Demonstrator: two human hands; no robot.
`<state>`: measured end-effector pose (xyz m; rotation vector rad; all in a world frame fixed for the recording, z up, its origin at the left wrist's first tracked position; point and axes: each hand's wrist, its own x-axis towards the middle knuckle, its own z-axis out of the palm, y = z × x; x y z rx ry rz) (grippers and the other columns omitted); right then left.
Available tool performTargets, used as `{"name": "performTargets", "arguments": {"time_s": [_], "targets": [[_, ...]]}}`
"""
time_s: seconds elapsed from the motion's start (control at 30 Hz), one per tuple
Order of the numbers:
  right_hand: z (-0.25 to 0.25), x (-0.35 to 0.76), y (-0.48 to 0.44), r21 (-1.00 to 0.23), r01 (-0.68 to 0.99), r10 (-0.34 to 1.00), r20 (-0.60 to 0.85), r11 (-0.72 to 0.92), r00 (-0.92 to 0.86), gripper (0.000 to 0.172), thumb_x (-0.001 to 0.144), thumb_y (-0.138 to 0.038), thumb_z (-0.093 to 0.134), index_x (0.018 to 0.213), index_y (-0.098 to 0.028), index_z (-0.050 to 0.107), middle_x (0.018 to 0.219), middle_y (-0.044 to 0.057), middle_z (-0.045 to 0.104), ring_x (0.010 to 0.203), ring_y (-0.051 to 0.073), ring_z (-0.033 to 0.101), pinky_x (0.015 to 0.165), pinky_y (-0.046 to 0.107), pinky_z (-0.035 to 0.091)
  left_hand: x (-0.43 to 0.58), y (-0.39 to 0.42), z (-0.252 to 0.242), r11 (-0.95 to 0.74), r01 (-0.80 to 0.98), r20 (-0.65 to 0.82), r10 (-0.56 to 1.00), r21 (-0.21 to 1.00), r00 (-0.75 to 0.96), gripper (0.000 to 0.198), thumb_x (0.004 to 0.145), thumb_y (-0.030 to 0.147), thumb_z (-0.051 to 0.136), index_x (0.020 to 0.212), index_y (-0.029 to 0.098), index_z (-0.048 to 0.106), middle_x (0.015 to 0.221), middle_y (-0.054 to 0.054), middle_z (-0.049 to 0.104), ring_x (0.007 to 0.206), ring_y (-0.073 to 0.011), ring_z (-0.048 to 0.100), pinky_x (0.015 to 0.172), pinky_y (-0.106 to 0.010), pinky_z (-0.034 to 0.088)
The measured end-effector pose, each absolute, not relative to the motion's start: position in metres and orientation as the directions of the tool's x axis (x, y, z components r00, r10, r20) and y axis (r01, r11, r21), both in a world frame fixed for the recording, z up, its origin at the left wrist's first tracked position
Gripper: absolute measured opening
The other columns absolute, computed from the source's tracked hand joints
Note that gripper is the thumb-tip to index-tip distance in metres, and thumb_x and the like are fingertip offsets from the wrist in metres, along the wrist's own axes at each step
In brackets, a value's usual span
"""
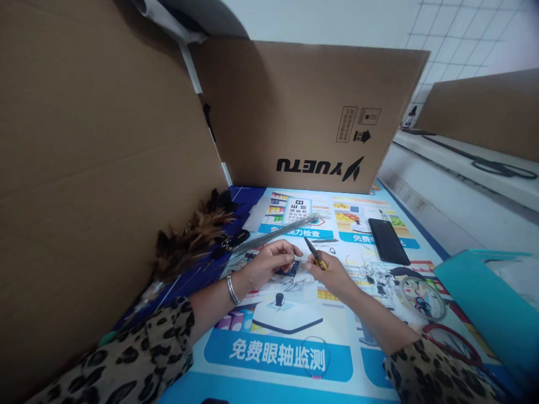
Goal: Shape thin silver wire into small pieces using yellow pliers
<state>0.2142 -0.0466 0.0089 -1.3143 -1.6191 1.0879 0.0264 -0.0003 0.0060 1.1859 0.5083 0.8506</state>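
My left hand (269,262) is closed in a pinch on a small dark part (293,268) held just above the printed table mat (278,353). My right hand (332,272) is closed round a small tool with a yellow handle and dark pointed jaws (314,253), its tip pointing up and to the left, close to the small part. Thin bent wire pieces (297,283) lie on the mat right under both hands. A silver bangle (232,289) sits on my left wrist.
Tall cardboard walls stand at the left (96,168) and behind (311,112). A feather duster (193,235) and a bundle of thin metal wires (278,233) lie at the left. A black phone (388,240) lies to the right, a teal box (488,297) further right, wire rings (423,297) beside it.
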Motion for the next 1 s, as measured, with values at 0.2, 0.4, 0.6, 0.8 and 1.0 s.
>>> {"name": "performTargets", "arguments": {"time_s": [0.2, 0.4, 0.6, 0.8, 1.0], "targets": [[0.0089, 0.2134, -0.0476, -0.929, 0.350, 0.986, 0.068, 0.119, -0.155, 0.016, 0.075, -0.034, 0.053, 0.074, -0.018, 0.050, 0.060, -0.005, 0.042, 0.055, 0.008, 0.037, 0.053, 0.020, 0.032, 0.0265, -0.0002, 0.0056, 0.121, -0.295, 0.087, 0.792, 0.948, 0.605, 0.013, 0.072, 0.020, 0.061, 0.077, 0.013, 0.051, 0.095, -0.006, 0.057, 0.056, -0.0048, 0.047, 0.054, -0.021, 0.038], [0.0089, 0.2125, -0.0479, -0.928, 0.355, 0.989, 0.074, 0.116, -0.131, 0.018, 0.074, -0.036, 0.053, 0.073, -0.018, 0.050, 0.059, -0.005, 0.043, 0.055, 0.008, 0.039, 0.053, 0.021, 0.033, 0.0261, -0.0013, 0.0062, 0.117, -0.278, 0.079, 0.793, 0.953, 0.604, 0.013, 0.073, 0.020, 0.060, 0.078, 0.013, 0.051, 0.095, -0.006, 0.057, 0.056, -0.0050, 0.047, 0.054, -0.022, 0.038], [0.0085, 0.2119, -0.0491, -0.935, 0.338, 0.990, 0.067, 0.105, -0.123, 0.018, 0.075, -0.036, 0.051, 0.074, -0.019, 0.050, 0.059, -0.005, 0.044, 0.055, 0.008, 0.039, 0.053, 0.021, 0.033, 0.0268, -0.0020, 0.0076, 0.108, -0.289, 0.087, 0.805, 0.951, 0.587, 0.011, 0.074, 0.020, 0.059, 0.078, 0.013, 0.051, 0.095, -0.007, 0.056, 0.055, -0.0049, 0.047, 0.054, -0.022, 0.038], [0.0113, 0.2112, -0.0497, -0.936, 0.332, 0.989, 0.076, 0.116, -0.129, 0.017, 0.073, -0.035, 0.053, 0.073, -0.018, 0.050, 0.060, -0.005, 0.043, 0.055, 0.008, 0.037, 0.052, 0.020, 0.033, 0.0268, -0.0013, 0.0066, 0.099, -0.277, 0.083, 0.814, 0.956, 0.574, 0.012, 0.074, 0.021, 0.059, 0.077, 0.013, 0.050, 0.095, -0.006, 0.056, 0.056, -0.0049, 0.047, 0.054, -0.022, 0.038], [0.0135, 0.2113, -0.0490, -0.931, 0.344, 0.986, 0.070, 0.118, -0.150, 0.017, 0.071, -0.034, 0.056, 0.073, -0.018, 0.051, 0.060, -0.004, 0.044, 0.056, 0.008, 0.038, 0.053, 0.020, 0.033, 0.0268, -0.0039, 0.0109, 0.113, -0.282, 0.070, 0.824, 0.953, 0.563, 0.010, 0.074, 0.020, 0.058, 0.077, 0.013, 0.051, 0.096, -0.006, 0.056, 0.057, -0.0045, 0.048, 0.056, -0.022, 0.040]]}}
